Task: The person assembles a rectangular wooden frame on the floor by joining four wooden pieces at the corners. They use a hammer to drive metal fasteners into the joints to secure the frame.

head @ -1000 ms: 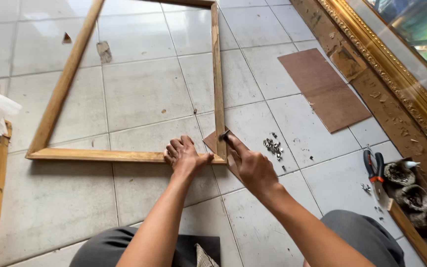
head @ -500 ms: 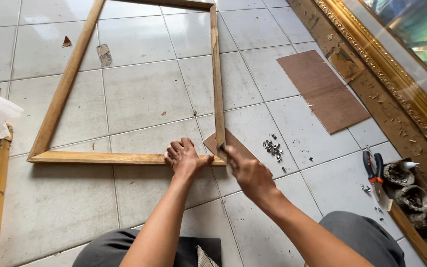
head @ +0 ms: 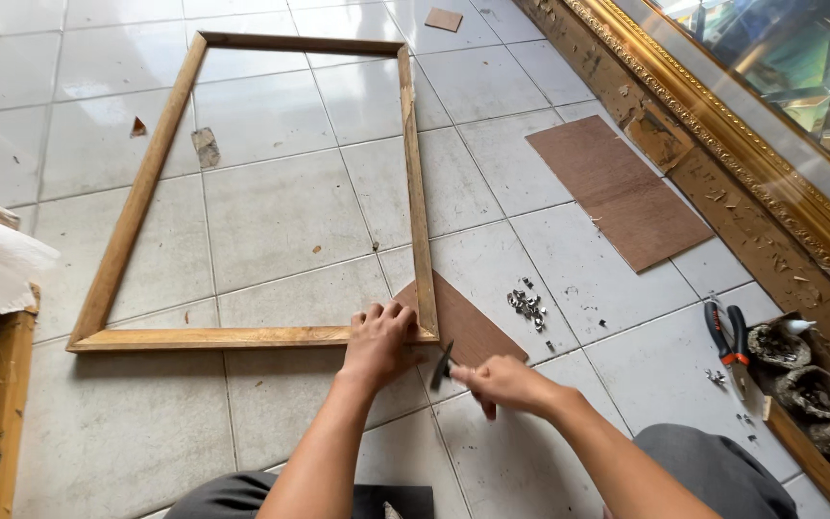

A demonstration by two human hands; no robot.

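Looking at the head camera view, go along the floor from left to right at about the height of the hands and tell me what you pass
Wooden frame → left hand pressing on its corner → right hand holding a small dark tool → pile of small metal bits → red-handled pliers → lumpy grey bowls by the gilded frame.

I saw a bare wooden frame, matt and unvarnished, lying on glossy pale floor tiles that caught the light. A thin brown board under its corner looked like smooth, dull plywood; a larger sheet of the same material lay apart. The small tool in my right hand was dark metal. Shiny metal bits sat nearby. The pliers had red and dark plastic grips. The ornate frame wore a gilded, carved finish.
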